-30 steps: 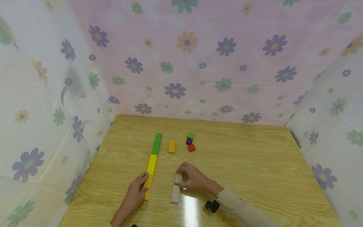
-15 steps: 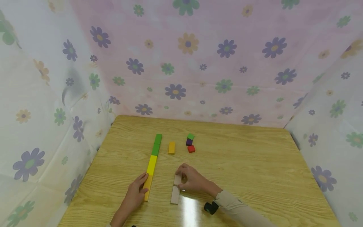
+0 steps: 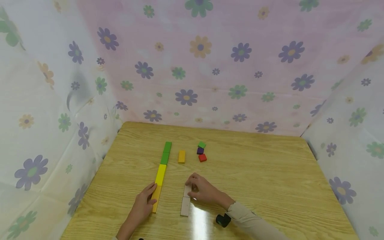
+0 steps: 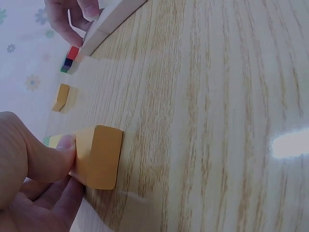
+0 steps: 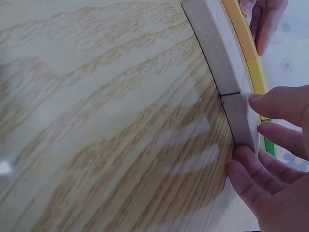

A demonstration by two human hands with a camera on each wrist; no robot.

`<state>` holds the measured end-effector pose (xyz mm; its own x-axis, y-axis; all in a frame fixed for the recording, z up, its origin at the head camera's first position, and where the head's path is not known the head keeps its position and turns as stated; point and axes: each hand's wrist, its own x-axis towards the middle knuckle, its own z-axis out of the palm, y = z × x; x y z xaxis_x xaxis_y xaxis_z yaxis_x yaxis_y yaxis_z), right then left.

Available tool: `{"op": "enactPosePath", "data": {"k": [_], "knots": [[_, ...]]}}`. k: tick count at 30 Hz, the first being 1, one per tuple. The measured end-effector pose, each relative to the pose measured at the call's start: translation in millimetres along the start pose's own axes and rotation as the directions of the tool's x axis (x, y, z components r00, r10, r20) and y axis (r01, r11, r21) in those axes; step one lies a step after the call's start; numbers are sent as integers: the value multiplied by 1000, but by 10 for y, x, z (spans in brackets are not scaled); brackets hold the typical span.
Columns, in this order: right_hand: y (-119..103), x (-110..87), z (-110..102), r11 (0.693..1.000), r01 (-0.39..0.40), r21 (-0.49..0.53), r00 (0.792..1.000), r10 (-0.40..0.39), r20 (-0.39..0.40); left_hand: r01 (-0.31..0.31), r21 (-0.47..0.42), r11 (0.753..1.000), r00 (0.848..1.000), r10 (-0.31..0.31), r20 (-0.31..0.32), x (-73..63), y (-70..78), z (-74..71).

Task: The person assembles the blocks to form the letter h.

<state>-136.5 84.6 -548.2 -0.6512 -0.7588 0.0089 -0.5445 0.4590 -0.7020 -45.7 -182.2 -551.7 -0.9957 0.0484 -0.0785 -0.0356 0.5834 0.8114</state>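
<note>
On the wood-grain table (image 3: 255, 166), the person's left hand (image 3: 142, 204) is pinching a long yellow-orange rectangular block (image 3: 157, 196), thumb and fingers clamped on it. That block is lying at the near end of a straight row, touching a bright yellow rectangular block (image 3: 160, 174), with two dark green rectangular blocks (image 3: 166, 152) beyond. The right hand (image 3: 206, 190) is curling thumb and fingers round a pale wooden block (image 5: 240, 118), which is meeting a second pale wooden block (image 3: 185, 206) end to end (a faint seam is showing between them). Farther off, a shorter orange block (image 3: 181, 156) is lying alone near small red, purple and light green blocks (image 3: 202, 158).
</note>
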Motion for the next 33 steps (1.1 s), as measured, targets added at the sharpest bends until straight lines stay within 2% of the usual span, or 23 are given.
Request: {"op": "enactPosePath", "data": {"k": [10, 21, 27, 33], "knots": [[-45, 7, -32, 999, -27, 17, 1000, 27, 2, -11, 9, 1000, 1000, 12, -8, 11, -8, -3], [-14, 30, -17, 1000, -26, 9, 1000, 26, 13, 12, 28, 1000, 1000, -12, -8, 5, 5, 0], [-54, 35, -76, 999, -25, -24, 999, 25, 37, 0, 15, 1000, 1000, 0, -3, -3, 3, -1], [-26, 67, -139, 997, 1, -79, 1000, -1, 11, 11, 20, 1000, 1000, -11, -3, 1, 13, -9]]}}
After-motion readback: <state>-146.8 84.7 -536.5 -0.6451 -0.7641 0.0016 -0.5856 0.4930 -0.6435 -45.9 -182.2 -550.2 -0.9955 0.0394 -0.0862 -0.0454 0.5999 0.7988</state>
